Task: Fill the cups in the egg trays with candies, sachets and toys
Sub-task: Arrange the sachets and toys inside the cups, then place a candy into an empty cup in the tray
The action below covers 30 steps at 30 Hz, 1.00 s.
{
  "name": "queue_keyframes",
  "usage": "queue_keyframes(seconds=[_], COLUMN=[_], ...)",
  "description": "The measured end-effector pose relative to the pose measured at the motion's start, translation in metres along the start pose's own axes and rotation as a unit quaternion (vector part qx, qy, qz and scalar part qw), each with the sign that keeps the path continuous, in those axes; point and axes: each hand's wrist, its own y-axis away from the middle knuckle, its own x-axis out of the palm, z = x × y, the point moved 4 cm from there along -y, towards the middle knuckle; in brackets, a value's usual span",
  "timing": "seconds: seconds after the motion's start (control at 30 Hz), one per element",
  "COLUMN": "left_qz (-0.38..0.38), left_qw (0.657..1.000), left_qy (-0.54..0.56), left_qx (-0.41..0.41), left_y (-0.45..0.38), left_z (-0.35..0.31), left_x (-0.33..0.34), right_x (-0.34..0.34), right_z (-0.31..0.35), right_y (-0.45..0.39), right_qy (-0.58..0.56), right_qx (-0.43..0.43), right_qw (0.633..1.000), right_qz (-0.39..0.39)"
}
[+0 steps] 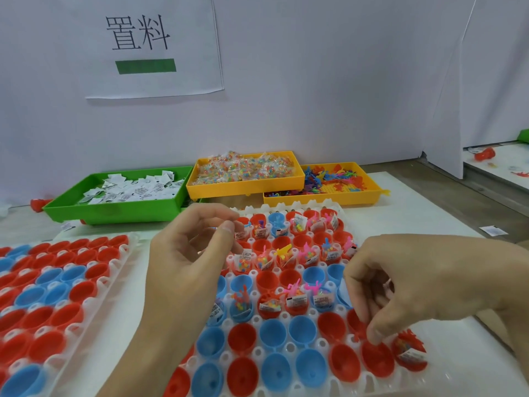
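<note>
Item: egg tray [286, 343], centre, half filled; far rows stocked, near cups bare. Your right hand [429, 285] hangs over the near-right corner, fingers curled downward; whether they pinch anything, you cannot tell. An empty red cup [376, 358] lies directly beneath its fingertips. Your left hand [189, 253] hovers farther left, fingers loosely curled, apparently holding nothing.

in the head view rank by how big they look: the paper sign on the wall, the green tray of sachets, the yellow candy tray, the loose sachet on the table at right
1. paper sign
2. green tray
3. yellow candy tray, though it sits a little farther back than the green tray
4. loose sachet, by far the smallest
</note>
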Motion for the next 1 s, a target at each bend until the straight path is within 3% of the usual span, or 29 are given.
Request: queue_keyframes(seconds=[0.13,0.27,0.43,0.57,0.7,0.8,0.9,1.0], left_qz=[-0.022,-0.026,0.015,0.055,0.107,0.124,0.118,0.079], left_qw=[1.000,0.987,0.939,0.903,0.847,0.825,0.822,0.850], left_qy=[-0.019,-0.156,-0.342,-0.421,-0.518,-0.546,-0.547,-0.514], left_qx=[0.010,-0.003,-0.034,-0.062,-0.050,-0.079,-0.104,-0.082], left_y=[-0.003,-0.028,-0.107,-0.160,-0.187,-0.202,-0.207,-0.210], left_z=[-0.003,-0.003,0.025,0.069,0.101,0.115,0.120,0.120], left_x=[-0.003,-0.004,0.009,0.034,0.058,0.060,0.061,0.062], right_x=[-0.010,-0.026,-0.043,-0.044,-0.042,-0.041,-0.040,-0.039], right_z=[-0.003,-0.009,-0.032,-0.046,-0.054,-0.056,-0.056,-0.054], right_y=[0.010,0.008,-0.009,-0.019,-0.023,-0.025,-0.026,-0.028], right_qy=[-0.046,-0.115,-0.161,-0.179,-0.190,-0.200,-0.193,-0.188], right_qx=[-0.029,-0.102,-0.116,-0.103,-0.089,-0.086,-0.082,-0.081], right_qw=[0.998,0.979,0.900,0.849,0.831,0.827,0.828,0.830], right_qz=[-0.040,-0.137,-0.387,-0.486,-0.515,-0.519,-0.521,-0.519])
